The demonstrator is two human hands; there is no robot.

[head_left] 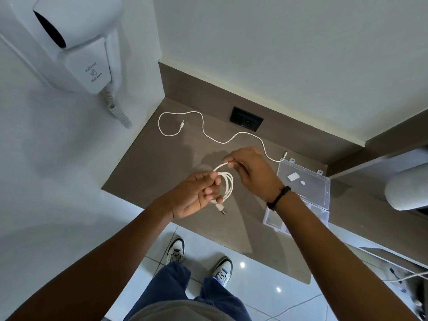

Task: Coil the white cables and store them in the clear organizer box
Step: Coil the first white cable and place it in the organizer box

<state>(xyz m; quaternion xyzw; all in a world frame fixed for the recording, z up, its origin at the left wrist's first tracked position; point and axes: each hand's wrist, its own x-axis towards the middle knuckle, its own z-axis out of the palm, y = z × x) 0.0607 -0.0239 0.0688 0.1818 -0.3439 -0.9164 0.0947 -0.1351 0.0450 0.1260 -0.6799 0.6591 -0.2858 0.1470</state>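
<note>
A white cable is wound into several loops above the brown counter. My left hand grips the loops, and the plug end hangs just below it. My right hand pinches the free end of the same cable a little above the coil. A second white cable lies loose and uncoiled on the counter behind my hands, snaking from the far left toward the box. The clear organizer box sits open at the right, its lid folded back; my right wrist hides part of it.
A black socket plate is set into the brown counter near the back wall. A white wall-hung hair dryer with a curly cord hangs at the upper left. A white rounded object stands at the right edge. Tiled floor and my shoes show below.
</note>
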